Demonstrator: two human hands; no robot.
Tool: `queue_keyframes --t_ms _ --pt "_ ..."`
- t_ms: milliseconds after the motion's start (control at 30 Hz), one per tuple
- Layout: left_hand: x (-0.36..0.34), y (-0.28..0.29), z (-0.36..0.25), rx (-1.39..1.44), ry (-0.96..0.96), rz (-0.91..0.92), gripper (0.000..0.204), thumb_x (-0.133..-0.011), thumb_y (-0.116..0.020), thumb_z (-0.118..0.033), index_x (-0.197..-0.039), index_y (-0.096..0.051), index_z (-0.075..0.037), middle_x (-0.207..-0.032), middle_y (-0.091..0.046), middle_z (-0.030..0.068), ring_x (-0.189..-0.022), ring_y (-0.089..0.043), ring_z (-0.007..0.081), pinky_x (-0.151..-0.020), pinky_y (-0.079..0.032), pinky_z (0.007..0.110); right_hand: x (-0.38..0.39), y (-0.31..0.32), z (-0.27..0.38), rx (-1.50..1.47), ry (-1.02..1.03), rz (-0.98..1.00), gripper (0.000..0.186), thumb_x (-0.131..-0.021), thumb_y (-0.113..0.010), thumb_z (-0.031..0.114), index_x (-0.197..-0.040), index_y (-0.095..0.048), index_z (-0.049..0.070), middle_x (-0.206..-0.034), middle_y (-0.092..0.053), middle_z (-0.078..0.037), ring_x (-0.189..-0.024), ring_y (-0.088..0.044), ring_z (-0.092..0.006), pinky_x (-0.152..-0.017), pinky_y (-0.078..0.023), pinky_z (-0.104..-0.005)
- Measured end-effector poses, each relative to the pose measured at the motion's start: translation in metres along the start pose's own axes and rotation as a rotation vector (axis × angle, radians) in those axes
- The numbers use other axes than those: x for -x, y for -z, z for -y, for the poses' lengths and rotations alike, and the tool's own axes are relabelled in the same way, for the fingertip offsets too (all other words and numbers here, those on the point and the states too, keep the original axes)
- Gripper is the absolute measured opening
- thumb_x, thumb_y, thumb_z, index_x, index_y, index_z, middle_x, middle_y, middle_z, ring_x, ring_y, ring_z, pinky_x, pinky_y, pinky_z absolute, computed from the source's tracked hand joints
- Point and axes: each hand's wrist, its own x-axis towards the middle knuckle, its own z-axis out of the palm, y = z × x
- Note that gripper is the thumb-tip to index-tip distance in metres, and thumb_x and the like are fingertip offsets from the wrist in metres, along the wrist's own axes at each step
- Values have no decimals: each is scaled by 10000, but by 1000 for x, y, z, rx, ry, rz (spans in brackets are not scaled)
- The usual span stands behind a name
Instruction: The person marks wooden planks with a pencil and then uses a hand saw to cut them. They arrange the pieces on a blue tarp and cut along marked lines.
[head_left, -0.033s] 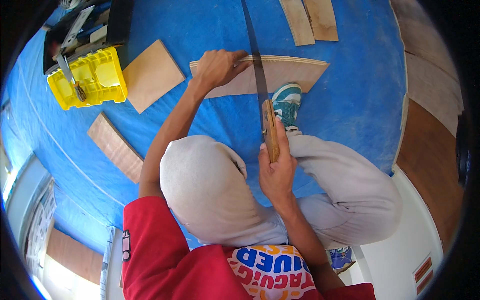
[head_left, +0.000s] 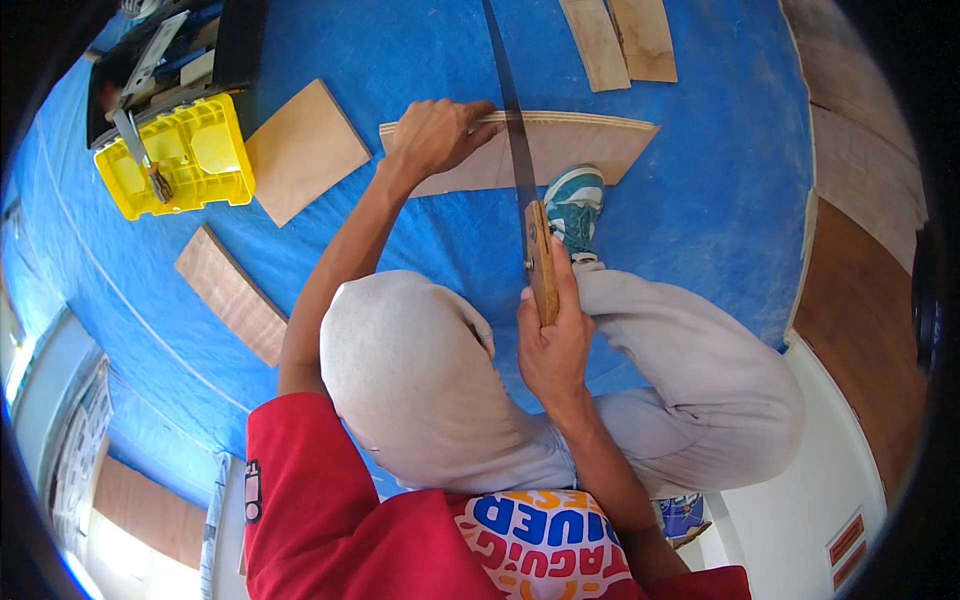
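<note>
A strip of plywood stands on its edge across the blue sheet, its layered top edge facing up. My left hand grips that edge toward its left end, with the index finger and thumb reaching close to the blade. In my right hand is the wooden handle of a handsaw, fingers wrapped round it. The saw's long dark blade crosses the top edge of the plywood and runs out at the upper border. My green and white shoe is against the strip, just right of the saw.
Blue sheeting covers the floor. A square wood panel and a narrow offcut lie at left. Beyond them sits a black toolbox beside a yellow tray holding a screwdriver. Two boards lie at the far right.
</note>
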Motion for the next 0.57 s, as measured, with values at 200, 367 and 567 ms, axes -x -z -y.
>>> queue_keyframes --t_ms 200,367,567 --pt "5 -4 -1 -30 26 -8 377 -1011 -609 -473 -1140 -765 -156 -814 -756 165 -740 -733 370 -649 -579 486 0 -4 -16 84 123 -27 657 -975 -614 4 -1591 -387 29 -1204 -703 -303 -1046 -745 -387 -845 -581 -426" --pt "-1 -4 1 -12 28 -14 378 -1010 -615 -475 -1146 -759 -153 -808 -756 163 -743 -735 371 -657 -582 484 -3 -6 -23 7 35 -23 616 -957 -623 -36 -1546 -447 -11 -1355 -666 -253 -1175 -696 -263 -965 -537 -345" --pt "-6 4 0 -32 31 -31 384 -1008 -619 -478 -1156 -755 -150 -817 -756 175 -763 -740 377 -688 -588 484 5 -9 -37 58 85 -8 643 -968 -632 20 -1576 -421 19 -1403 -628 -275 -1254 -664 -339 -1035 -504 -373"
